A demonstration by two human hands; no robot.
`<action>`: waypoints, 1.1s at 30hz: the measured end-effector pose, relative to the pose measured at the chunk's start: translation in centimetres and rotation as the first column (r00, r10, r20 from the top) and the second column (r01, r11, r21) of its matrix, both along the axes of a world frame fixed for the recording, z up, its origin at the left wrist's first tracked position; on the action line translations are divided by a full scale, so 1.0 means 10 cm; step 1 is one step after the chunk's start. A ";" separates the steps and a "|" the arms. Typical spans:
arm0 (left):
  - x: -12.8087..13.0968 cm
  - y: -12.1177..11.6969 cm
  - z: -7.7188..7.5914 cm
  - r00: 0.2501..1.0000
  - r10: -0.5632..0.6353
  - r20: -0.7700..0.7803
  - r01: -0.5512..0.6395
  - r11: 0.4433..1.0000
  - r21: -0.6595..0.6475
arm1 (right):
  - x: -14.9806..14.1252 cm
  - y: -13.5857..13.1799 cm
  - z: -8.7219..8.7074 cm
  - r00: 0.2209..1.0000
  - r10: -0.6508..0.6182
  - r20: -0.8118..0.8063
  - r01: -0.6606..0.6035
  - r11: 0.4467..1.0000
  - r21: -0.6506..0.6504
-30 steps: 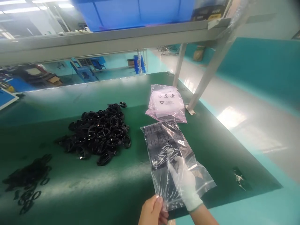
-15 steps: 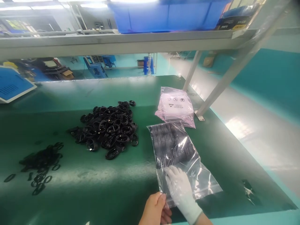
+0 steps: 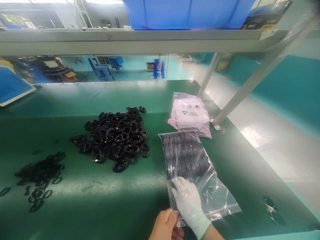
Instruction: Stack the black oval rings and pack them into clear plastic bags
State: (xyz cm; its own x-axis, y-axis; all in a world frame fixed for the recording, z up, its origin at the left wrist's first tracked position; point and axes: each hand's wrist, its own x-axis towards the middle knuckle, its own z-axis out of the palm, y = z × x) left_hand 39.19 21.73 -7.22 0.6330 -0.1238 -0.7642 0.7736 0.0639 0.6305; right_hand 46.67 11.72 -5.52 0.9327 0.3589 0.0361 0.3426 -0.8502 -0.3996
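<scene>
A clear plastic bag (image 3: 222,196) lies on the green table, with rows of coiled black cables (image 3: 185,150) packed in its far part. My bare left hand (image 3: 166,225) pinches the near left corner of the bag, thumb on top. My right hand (image 3: 188,200), in a white glove, is at the bag's near end and seems to be under its film. Its fingers stretch toward the nearest row of coils, with the fingertips beside it. I see nothing in its grasp, though the palm side is hidden.
Left of the bag is a heap of coiled black cables (image 3: 117,136). Farther left lies a pile of small black rings (image 3: 40,180). A pink printed bag (image 3: 190,115) sits behind, near a metal post (image 3: 240,86). A shelf (image 3: 140,45) with a blue bin (image 3: 187,13) spans overhead.
The gloved hand has shifted slightly in the bag, and the film over the coils looks flatter. My left hand keeps its pinch. The view has moved a little.
</scene>
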 end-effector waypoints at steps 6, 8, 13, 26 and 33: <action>0.01 0.10 -0.03 0.999 -0.030 0.039 0.032 0.998 -0.047 | -0.03 -0.11 -0.09 0.997 -0.022 0.080 0.014 0.996 0.090; 0.01 0.13 -0.06 0.998 -0.017 0.054 0.021 0.997 -0.080 | -0.02 -0.11 -0.11 0.989 -0.133 0.058 0.130 0.990 0.054; 0.02 0.12 -0.13 0.997 0.053 0.049 -0.044 0.985 -0.165 | 0.03 -0.04 -0.11 0.968 -0.248 0.033 0.247 0.968 0.034; 0.60 0.71 0.68 0.883 -0.423 0.202 0.191 0.719 0.668 | -0.25 -0.32 -0.18 0.978 -0.208 0.026 0.210 0.974 -0.083; 0.92 0.52 0.55 0.894 -0.400 0.203 0.188 0.745 0.640 | -0.36 -0.39 -0.17 0.989 -0.135 -0.054 0.127 0.983 -0.131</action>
State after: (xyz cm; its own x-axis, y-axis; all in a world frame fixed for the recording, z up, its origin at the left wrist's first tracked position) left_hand 48.36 26.94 -1.76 0.8535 0.0623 -0.5174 0.4468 -0.5984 0.6650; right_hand 43.05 7.81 -7.18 0.9709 0.2313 -0.0617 0.2026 -0.9314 -0.3024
